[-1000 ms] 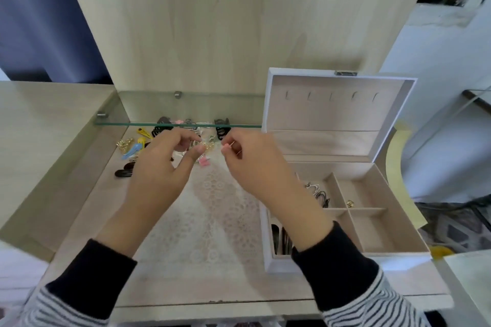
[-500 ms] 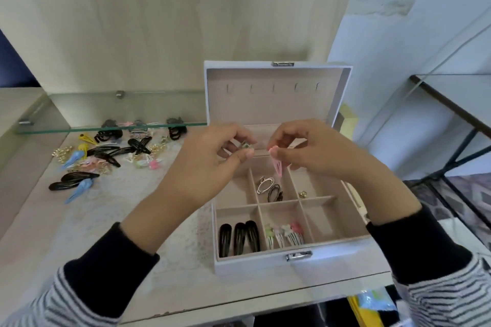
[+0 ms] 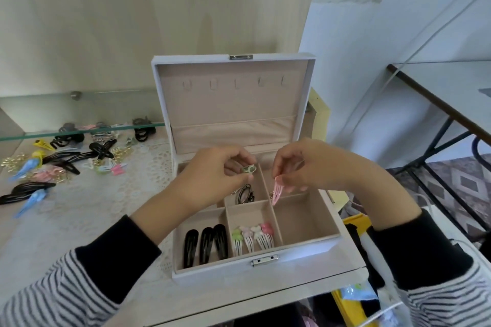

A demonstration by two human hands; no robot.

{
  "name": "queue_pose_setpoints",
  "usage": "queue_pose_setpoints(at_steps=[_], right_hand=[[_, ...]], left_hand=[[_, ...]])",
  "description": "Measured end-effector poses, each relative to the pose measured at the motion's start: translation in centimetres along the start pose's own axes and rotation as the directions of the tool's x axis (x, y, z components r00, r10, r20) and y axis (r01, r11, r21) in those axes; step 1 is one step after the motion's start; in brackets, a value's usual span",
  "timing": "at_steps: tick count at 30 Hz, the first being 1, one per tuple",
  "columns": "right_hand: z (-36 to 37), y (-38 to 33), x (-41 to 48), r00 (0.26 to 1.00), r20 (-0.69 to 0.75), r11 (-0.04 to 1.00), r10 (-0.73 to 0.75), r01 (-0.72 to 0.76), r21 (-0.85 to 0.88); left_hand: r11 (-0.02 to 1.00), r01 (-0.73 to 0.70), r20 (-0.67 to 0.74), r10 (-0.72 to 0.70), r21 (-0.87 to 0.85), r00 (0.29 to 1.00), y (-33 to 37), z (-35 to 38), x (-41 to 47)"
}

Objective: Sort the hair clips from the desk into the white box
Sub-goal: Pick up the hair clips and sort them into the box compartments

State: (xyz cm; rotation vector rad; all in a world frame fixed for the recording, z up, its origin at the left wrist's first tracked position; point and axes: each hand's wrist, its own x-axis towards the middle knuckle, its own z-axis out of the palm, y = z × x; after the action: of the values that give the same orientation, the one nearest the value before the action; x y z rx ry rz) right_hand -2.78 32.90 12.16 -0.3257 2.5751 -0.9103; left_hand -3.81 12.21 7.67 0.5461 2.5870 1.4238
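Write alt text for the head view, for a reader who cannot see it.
Over an open white box, the left hand pinches a small green clip and the right hand a pink clip. Its front compartments hold black clips and bow clips; more clips lie on the desk to the left.

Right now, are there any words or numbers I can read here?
No readable text anywhere.
white box: plain, no label.
metal clasp: no marking visible.
pink clip in the right hand, green clip in the left hand: no writing.
packet below the desk edge: print too blurred to read.
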Motion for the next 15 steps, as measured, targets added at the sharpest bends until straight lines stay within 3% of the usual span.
queue_pose_setpoints(at_steps=[9, 15], right_hand=[[0.2, 0.5, 0.1, 0.982, 0.172, 0.996, 0.084, -0.079, -0.039], [1.5, 0.0, 0.3, 0.951, 0.269, 0.985, 0.152, -0.123, -0.125]], left_hand=[[0.952, -0.186, 0.191, 0.141, 0.244, 0.971, 0.8, 2.7, 4.0], [0.787, -0.302, 0.258, 0.187, 0.538, 0.948, 1.1, 3.9, 5.7]])
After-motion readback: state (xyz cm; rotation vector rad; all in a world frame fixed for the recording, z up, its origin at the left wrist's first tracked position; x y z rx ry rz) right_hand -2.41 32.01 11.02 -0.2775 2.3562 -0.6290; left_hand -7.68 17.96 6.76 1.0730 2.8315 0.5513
